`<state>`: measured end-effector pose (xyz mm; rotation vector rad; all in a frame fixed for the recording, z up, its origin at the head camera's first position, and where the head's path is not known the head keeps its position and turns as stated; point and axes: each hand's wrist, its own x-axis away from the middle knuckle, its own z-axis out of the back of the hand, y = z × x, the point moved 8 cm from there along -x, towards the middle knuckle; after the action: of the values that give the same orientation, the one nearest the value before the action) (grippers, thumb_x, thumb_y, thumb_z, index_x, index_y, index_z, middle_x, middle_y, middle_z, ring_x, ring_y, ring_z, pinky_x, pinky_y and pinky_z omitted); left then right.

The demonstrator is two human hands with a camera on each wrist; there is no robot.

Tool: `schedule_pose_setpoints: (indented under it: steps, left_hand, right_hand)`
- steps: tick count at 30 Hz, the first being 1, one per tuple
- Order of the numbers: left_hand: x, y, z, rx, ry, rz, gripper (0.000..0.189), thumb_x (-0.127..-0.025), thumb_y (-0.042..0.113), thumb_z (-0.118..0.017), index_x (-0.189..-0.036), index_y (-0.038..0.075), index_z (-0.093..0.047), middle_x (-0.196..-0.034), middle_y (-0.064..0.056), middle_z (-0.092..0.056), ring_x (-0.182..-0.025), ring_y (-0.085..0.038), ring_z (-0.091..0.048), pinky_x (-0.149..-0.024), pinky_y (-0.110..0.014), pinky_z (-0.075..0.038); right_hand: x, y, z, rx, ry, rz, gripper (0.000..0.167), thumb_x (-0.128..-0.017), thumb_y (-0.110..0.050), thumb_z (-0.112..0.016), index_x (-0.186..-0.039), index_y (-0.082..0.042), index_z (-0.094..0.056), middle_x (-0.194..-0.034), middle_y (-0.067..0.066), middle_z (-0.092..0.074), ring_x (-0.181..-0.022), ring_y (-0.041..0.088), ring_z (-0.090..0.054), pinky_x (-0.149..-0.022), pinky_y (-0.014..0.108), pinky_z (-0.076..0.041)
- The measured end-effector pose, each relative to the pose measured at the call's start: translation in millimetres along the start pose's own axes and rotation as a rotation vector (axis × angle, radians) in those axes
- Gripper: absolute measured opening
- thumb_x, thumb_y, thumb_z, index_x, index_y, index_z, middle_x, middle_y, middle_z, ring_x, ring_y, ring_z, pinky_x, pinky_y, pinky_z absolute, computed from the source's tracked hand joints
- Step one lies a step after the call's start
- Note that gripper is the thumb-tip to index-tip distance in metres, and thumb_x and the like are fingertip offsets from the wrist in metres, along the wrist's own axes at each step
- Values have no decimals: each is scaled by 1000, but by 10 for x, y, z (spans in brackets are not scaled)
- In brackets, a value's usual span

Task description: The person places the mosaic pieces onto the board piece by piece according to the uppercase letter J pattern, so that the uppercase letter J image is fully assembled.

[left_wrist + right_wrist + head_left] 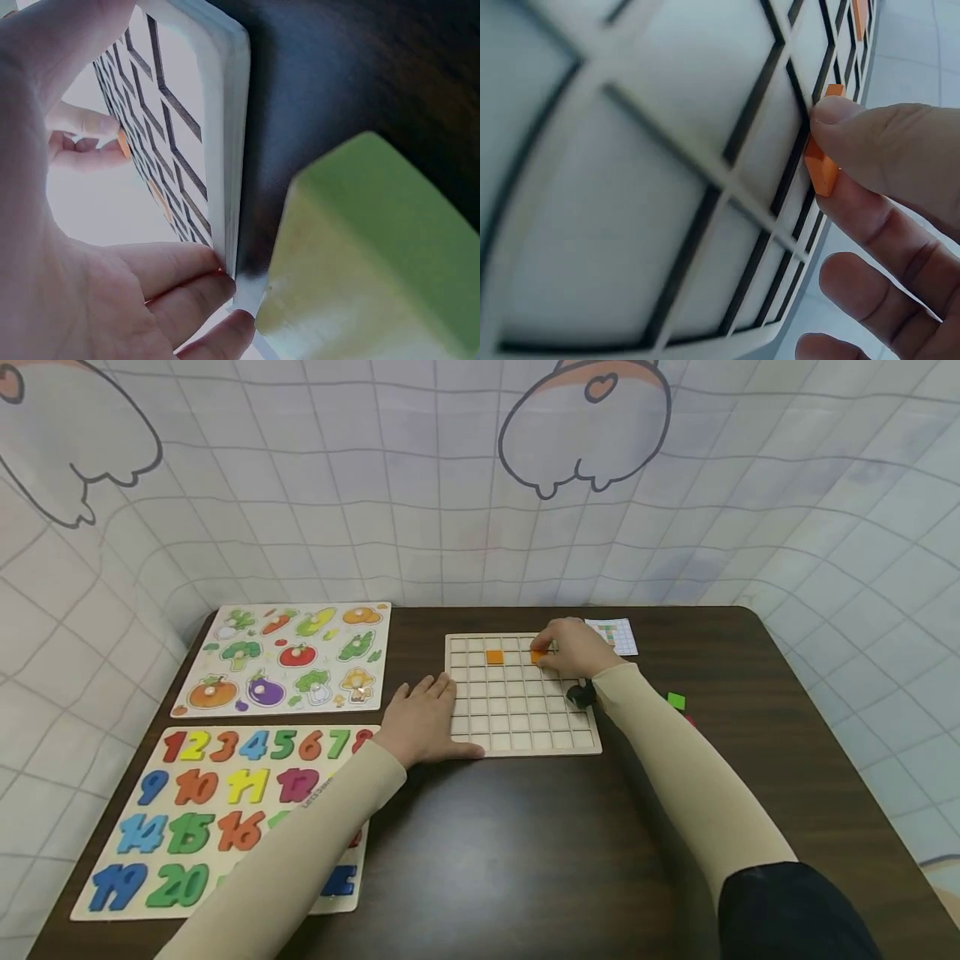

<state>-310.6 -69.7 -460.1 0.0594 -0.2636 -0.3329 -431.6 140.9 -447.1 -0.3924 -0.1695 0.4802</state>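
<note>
Head view: pale wooden grid board [521,739] on a dark, glossy wood-grain table [510,852]. Taking the board's centre as the dial: left hand [423,722] between eight and nine o'clock, fingers extended along the rim, thumb by the lower corner, closed round nothing. Right hand [573,647] between one and two, pinching an orange tile [537,657] over the grid at one o'clock. Second orange tile [494,657] lies in a cell at eleven. Printed card [617,637] at two; green tile [677,701] at three. Vegetable board [281,660] at nine, number board [213,906] at eight, with chunky coloured numerals.

Right wrist view adds the pinch, mostly hidden from above: thumb and forefinger on a flat tile with a squared edge, tipped against the grid. Whether it is seated in a cell, I cannot tell.

Left wrist view alone gives the board's smooth, rounded corner and fingertips meeting its edge. Blurred green-and-yellowish shape [367,247] at four o'clock there, perhaps something close to the lens.
</note>
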Motion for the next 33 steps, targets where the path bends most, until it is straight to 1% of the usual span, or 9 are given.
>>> schedule_pose_setpoints:
  steps: [2, 4, 10, 16, 21, 26, 28, 31, 33]
  left_hand:
    - [-3, 14, 11, -4, -6, 0, 121, -79, 85, -64, -164, 6, -29, -173, -12, -27, -160, -33, -28, -129, -60, -24]
    - [-7, 28, 25, -3, -5, -2, 121, -80, 84, -64, -164, 6, -29, -173, -12, -27, -160, -33, -28, -129, -60, -24]
    - [-15, 66, 52, -3, -1, -10, 120, -80, 84, -64, -164, 6, -29, -173, -12, -28, -159, -34, -30, -128, -60, -26]
    - [-18, 67, 34, -6, -4, -7, 120, -80, 84, -64, -164, 6, -29, -173, -12, -28, -159, -34, -30, -128, -60, -26]
    - [-17, 44, 7, -8, 0, -5, 121, -79, 84, -64, -164, 5, -30, -172, -13, -28, -159, -34, -30, -127, -61, -27]
    - [-12, 9, -10, 0, 10, -2, 121, -78, 84, -65, -163, 4, -31, -172, -13, -29, -159, -35, -31, -127, -62, -27]
    - [-10, 6, -14, 6, 12, -3, 121, -78, 84, -66, -163, 4, -31, -172, -14, -29, -158, -36, -31, -127, -62, -27]
    - [-12, 11, -13, 9, 16, -5, 121, -79, 83, -66, -163, 4, -31, -172, -14, -29, -158, -36, -31, -126, -63, -27]
    - [-12, 17, -5, 10, 18, -6, 120, -79, 83, -66, -163, 4, -32, -172, -14, -29, -158, -36, -31, -126, -63, -27]
  right_hand:
    - [-8, -23, 9, -6, -1, 13, 28, -94, -17, -78, -121, -8, -78, -121, 12, -73, -117, 33, -66, -110, 51, -49]
    - [-15, -36, 20, -21, -1, 16, 29, -93, -17, -78, -121, -8, -78, -121, 12, -73, -117, 33, -65, -104, 49, -53]
    - [-36, -22, 29, -29, -7, 0, 29, -92, -18, -79, -120, -11, -79, -122, 10, -72, -119, 32, -64, -106, 48, -52]
    - [-16, -25, 18, -56, -11, 9, 32, -92, -18, -80, -122, -11, -77, -122, 10, -71, -119, 31, -64, -105, 48, -52]
    - [41, 20, 31, -82, 12, -1, 32, -93, -21, -79, -124, -11, -77, -124, 8, -71, -115, 29, -63, -101, 47, -52]
    - [144, 132, 71, -77, 24, -37, 29, -96, -21, -74, -123, -11, -77, -125, 9, -72, -112, 29, -65, -95, 47, -54]
    - [219, 184, 101, -58, 27, -45, 27, -97, -22, -73, -122, -12, -77, -123, 9, -72, -104, 27, -65, -90, 45, -54]
    - [345, 286, 154, -47, 32, -51, 25, -97, -22, -74, -119, -12, -78, -122, 9, -74, -98, 26, -67, -86, 44, -55]
    - [429, 380, 190, -29, 35, -52, 25, -97, -21, -75, -119, -12, -78, -120, 8, -76, -98, 26, -68, -85, 45, -55]
